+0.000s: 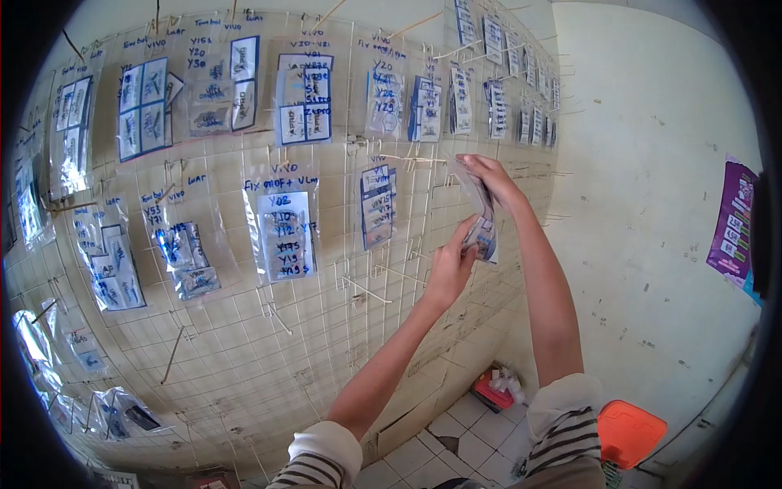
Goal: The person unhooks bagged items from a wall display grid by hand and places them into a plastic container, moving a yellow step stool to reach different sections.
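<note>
One hung pouch (284, 228) read "VIVO Fix onoF + VLm"; left hand (453, 265), right hand (493, 181) both gripped one packet (485, 236).

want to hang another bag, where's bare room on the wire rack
Apart from hooks, the wire rack is bare below the large middle bag, between the lower-left bags and the left forearm. The top-row bags are crowded.

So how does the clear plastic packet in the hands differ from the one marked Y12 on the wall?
The held clear plastic packet slants between the left hand and right hand; the clear plastic packet marked Y12 hangs upright. The held packet's markings can't be read; the Y12 packet's blue writing can. Both are clear plastic.
</note>
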The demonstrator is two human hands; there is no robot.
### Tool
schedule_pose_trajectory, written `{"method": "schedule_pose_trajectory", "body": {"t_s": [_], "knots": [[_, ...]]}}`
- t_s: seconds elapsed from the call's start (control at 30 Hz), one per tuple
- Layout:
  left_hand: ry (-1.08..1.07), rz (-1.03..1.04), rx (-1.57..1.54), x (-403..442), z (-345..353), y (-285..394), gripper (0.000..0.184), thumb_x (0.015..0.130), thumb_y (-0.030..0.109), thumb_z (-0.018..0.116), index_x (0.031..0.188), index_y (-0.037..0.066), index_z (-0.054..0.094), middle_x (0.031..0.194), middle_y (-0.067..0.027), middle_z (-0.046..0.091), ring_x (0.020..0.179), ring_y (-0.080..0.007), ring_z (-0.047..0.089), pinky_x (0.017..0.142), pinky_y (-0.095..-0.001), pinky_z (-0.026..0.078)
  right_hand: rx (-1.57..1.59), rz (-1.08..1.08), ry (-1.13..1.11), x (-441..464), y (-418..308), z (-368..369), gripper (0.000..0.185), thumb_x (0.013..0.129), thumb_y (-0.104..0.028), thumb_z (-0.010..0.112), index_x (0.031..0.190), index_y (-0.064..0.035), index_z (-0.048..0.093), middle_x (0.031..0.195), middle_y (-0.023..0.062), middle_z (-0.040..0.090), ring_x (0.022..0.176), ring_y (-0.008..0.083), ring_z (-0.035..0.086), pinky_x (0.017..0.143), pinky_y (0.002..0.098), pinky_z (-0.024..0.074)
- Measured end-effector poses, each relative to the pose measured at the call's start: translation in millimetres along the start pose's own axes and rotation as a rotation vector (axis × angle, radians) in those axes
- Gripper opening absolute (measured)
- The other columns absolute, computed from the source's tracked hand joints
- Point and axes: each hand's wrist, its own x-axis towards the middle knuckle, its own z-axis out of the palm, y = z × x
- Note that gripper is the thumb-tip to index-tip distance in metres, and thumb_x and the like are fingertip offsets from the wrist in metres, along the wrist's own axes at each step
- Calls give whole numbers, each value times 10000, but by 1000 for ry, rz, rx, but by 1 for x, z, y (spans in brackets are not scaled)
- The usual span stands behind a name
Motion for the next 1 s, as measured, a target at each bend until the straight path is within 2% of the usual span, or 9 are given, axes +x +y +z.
{"method": "schedule_pose_trajectory", "body": {"t_s": [0.03,0.23,0.37,0.43,0.53,0.67,0.87,0.93,1.0], "knots": [[-22,-1,-8,-1,-1,0,460,779,-32,478,1208,81,357,936,-156,561,744,-173,583,658,-281,456,50,80,-100,-2,-1,-2,365,810,-298,526,1043,-18,544,967,60,570,857,131,523,756,239,396],[-30,-57,-5,-9,2,4,465,782,-33,472,1215,85,353,922,-141,557,725,-155,558,669,-272,446,243,283,-137,-5,-10,-5,297,787,-236,574,973,-4,570,893,50,579,811,108,521,715,234,407],[-9,-21,-37,-8,1,6,466,782,-31,473,1216,87,353,917,-133,552,699,-139,537,665,-253,437,198,336,-130,1,-8,-12,298,763,-221,606,972,-13,564,867,43,579,793,99,521,692,230,409],[-123,-175,64,-7,-3,14,469,777,-42,471,1213,84,354,928,-118,546,715,-124,519,666,-237,427,113,309,-71,0,-9,-13,328,749,-236,623,981,-15,559,870,38,577,792,100,521,685,230,409],[-27,-20,-94,-11,-3,1,476,772,-55,472,1211,82,350,944,-100,540,755,-108,501,672,-227,421,138,228,-62,2,0,-13,316,746,-243,623,962,-18,569,874,38,579,791,102,520,682,223,406],[-8,-100,-190,-19,-3,-8,483,767,-64,472,1210,80,343,959,-89,531,790,-102,490,686,-228,421,215,291,-34,-3,3,-19,265,760,-232,605,928,-29,588,879,45,580,781,95,513,680,212,399],[21,-90,-149,-19,2,-9,480,770,-66,467,1210,69,331,946,-87,529,788,-103,498,680,-237,430,-95,170,-61,-1,-3,-21,217,785,-135,548,969,-19,561,857,31,585,778,80,523,679,207,408],[9,-96,-189,-16,1,-9,482,768,-72,464,1210,65,329,940,-89,530,777,-102,497,675,-234,429,-282,-23,-19,5,6,-21,149,745,-102,561,859,-16,602,731,39,602,725,101,555,630,224,414],[7,-79,-171,-10,-1,-8,482,769,-75,461,1210,67,329,937,-90,529,777,-101,499,673,-232,430,-270,-76,67,7,10,-17,138,744,-88,555,850,-7,592,742,49,601,723,104,556,638,221,415]]}}
